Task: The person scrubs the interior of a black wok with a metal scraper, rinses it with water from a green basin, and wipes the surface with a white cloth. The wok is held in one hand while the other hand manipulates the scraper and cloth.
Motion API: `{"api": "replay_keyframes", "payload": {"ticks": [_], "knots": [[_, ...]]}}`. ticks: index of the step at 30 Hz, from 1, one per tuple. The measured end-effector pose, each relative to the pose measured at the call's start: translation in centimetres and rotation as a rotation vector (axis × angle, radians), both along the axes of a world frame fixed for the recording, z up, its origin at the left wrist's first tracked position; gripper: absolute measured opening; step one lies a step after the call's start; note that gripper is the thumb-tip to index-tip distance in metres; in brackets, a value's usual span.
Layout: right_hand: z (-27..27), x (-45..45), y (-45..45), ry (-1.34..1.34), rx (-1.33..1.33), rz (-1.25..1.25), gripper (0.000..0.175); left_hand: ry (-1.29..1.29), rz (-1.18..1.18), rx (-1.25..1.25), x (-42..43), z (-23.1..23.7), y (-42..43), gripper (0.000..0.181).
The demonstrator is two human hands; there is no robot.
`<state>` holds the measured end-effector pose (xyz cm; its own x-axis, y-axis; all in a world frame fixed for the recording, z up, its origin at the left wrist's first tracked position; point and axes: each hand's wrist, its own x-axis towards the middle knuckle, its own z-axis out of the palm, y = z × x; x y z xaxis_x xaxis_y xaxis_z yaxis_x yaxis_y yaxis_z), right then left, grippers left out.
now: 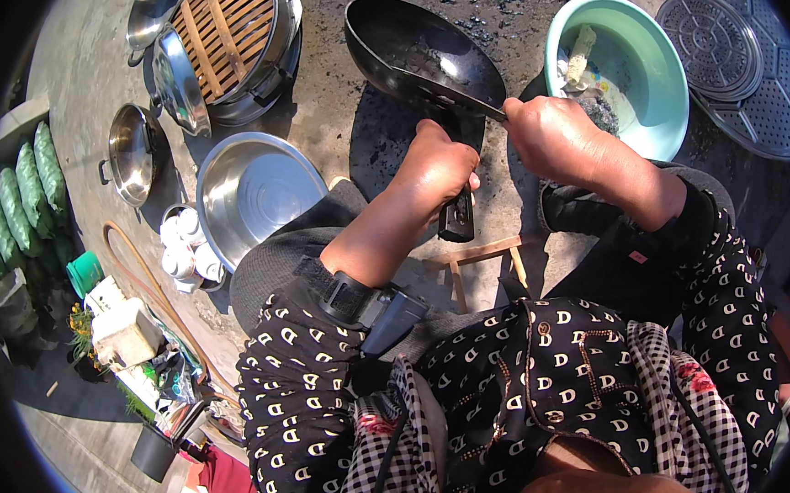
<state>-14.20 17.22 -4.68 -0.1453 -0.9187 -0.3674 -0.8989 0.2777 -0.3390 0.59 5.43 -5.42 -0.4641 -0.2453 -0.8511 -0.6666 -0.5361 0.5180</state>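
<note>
My left hand is closed around the black handle of a dark wok. The wok is tilted above the ground, its inside facing up and away from me. A long, flat metal utensil is gripped in my right hand and crosses the wok's near rim. Its far end is hard to make out against the dark pan, so I cannot tell its exact kind. Just beyond my right hand stands a pale green basin with water, a loofah piece and a dark scouring pad.
Left on the concrete are a steel basin, a two-handled pan, a bowl of white cups and a steamer pot with a slatted wooden rack. Perforated steamer trays lie far right. A wooden stool frame is between my legs.
</note>
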Motion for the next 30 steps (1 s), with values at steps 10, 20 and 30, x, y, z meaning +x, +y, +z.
{"api": "replay_keyframes", "payload": {"ticks": [10, 20, 30], "knots": [[0.2, 0.2, -0.9, 0.013, -0.025, 0.051, 0.007, 0.025, -0.001, -0.018, -0.3, -1.2, 0.0, 0.014], [-0.3, 0.2, -3.4, -0.048, 0.241, 0.049, 0.015, 0.002, -0.012, -0.032, 0.2, -0.8, 0.2, 0.034], [-0.9, -3.1, -4.0, -0.639, 0.471, -0.325, 0.031, 0.217, 0.314, 0.304, 2.8, -1.1, -1.2, 0.018]]}}
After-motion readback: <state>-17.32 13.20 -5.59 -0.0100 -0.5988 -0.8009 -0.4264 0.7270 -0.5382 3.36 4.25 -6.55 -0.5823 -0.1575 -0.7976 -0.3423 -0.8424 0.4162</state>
